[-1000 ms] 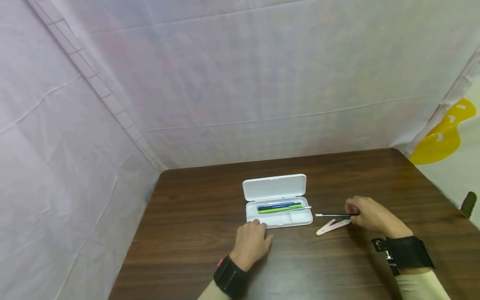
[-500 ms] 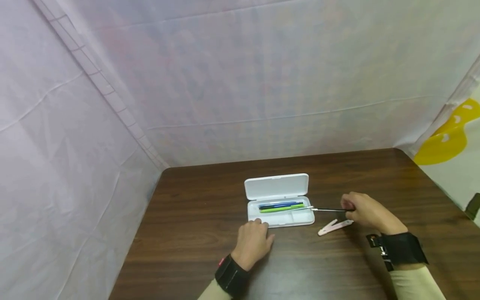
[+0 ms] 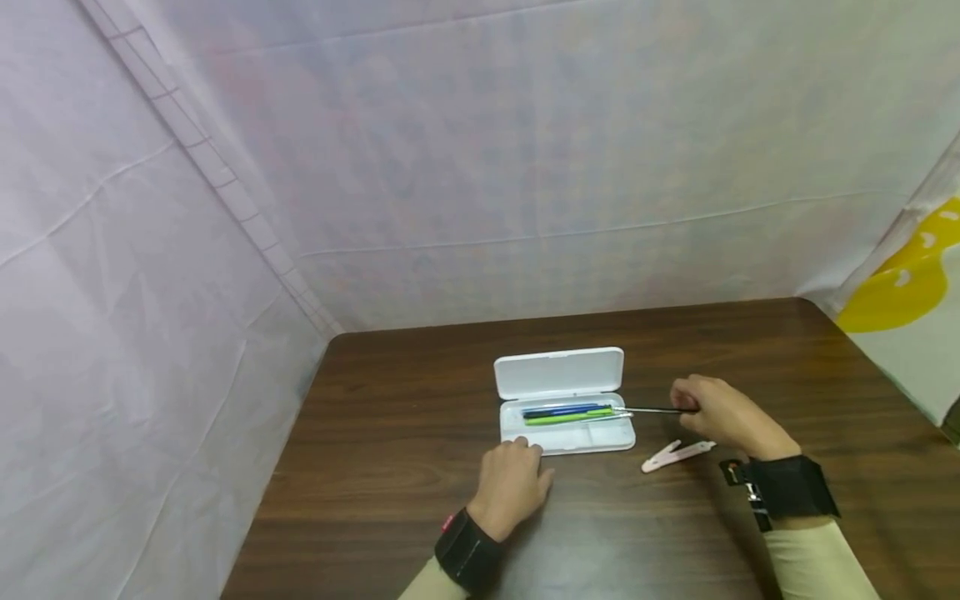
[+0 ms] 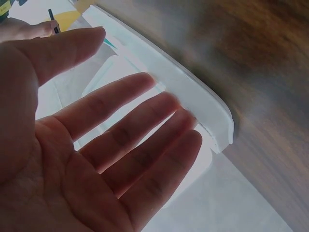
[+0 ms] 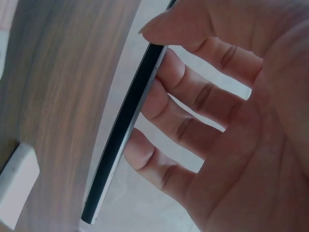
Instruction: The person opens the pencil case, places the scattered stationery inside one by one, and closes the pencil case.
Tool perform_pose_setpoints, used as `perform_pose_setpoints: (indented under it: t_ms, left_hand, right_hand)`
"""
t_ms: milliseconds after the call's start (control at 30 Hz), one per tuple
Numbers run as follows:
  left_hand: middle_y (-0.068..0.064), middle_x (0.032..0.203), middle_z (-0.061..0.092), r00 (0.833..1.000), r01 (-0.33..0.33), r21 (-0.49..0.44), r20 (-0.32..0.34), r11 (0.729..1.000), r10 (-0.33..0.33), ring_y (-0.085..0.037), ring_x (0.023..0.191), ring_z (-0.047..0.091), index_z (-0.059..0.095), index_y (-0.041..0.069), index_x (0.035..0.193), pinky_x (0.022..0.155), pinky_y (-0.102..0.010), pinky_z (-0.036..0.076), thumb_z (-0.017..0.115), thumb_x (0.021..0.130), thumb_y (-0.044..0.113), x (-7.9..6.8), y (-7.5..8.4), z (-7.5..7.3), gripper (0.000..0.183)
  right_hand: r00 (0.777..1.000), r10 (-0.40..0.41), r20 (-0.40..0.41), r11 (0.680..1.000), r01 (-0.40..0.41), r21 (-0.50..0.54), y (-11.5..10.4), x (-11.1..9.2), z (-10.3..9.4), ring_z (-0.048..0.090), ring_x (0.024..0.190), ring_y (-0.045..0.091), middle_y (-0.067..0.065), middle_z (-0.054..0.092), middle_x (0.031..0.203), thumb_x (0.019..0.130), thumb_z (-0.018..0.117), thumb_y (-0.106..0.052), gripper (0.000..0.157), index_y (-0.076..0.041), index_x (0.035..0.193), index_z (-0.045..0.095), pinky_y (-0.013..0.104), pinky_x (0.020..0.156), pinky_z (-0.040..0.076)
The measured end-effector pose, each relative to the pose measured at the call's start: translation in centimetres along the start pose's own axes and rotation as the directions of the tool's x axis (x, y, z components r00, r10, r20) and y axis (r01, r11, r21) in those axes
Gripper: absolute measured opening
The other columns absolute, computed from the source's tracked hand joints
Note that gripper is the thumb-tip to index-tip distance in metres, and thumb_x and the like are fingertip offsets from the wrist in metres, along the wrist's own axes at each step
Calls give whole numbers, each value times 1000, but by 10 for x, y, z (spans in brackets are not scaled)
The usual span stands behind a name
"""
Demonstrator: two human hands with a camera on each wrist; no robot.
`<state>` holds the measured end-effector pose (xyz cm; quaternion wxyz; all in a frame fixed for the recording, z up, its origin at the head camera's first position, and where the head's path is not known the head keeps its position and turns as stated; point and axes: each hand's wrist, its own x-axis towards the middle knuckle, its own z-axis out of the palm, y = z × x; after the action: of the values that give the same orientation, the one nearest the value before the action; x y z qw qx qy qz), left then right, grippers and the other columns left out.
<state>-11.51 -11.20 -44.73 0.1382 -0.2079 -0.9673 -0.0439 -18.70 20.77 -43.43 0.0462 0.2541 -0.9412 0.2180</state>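
A white pencil case [image 3: 567,444] lies with its lid [image 3: 558,375] raised, and blue and green pens [image 3: 567,415] rest inside. My left hand [image 3: 510,483] has its fingertips at the case's front left edge. In the left wrist view the fingers of the left hand [image 4: 111,145] are extended against the case's wall [image 4: 193,92]. My right hand [image 3: 723,414] pinches a slim black-and-silver pencil [image 3: 660,410] between thumb and fingers, its far tip overlapping the case's right end. The right wrist view shows the pencil's [image 5: 123,130] flat end.
A pale pink V-shaped piece, like a drawing compass [image 3: 675,454], lies on the brown wooden table [image 3: 405,467] right of the case. White sheeting [image 3: 487,167] hangs behind and at the left. A yellow shape [image 3: 896,287] marks the right wall.
My right hand has carried the pencil up off the compass's side and leftward, bringing its tip over the case's right end. The left hand stays at the case's front edge.
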Motion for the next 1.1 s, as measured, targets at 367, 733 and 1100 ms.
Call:
perform_pose_setpoints:
  t_ms: [367, 733, 1100]
  left_hand:
    - [-4, 64, 60, 1000, 1, 1, 5, 1000, -1, -19, 54, 55, 68, 9, 68, 42, -33, 44, 70, 77, 38, 1, 3, 0, 31]
    - [-4, 64, 60, 1000, 7, 3, 17, 1000, -7, -19, 55, 56, 68, 9, 68, 43, -33, 44, 69, 77, 39, 0, 6, -3, 31]
    - [-4, 64, 60, 1000, 11, 5, 22, 1000, -11, -19, 53, 55, 68, 10, 68, 42, -32, 43, 70, 77, 40, 0, 7, -1, 31]
  right_hand:
    - [1000, 2, 0, 1000, -2, -3, -8, 12, 2, 45, 66, 15, 1, 49, 70, 68, 68, -1, 17, -7, 81, 59, 35, 58, 39]
    - [999, -33, -27, 999, 33, 0, -13, 20, 7, 45, 64, 14, -1, 48, 69, 66, 67, 0, 18, -10, 78, 57, 33, 58, 38]
    - [1000, -24, -12, 998, 25, 49, -20, 27, 9, 47, 65, 15, 0, 50, 69, 67, 66, 2, 15, -7, 78, 59, 34, 58, 41]
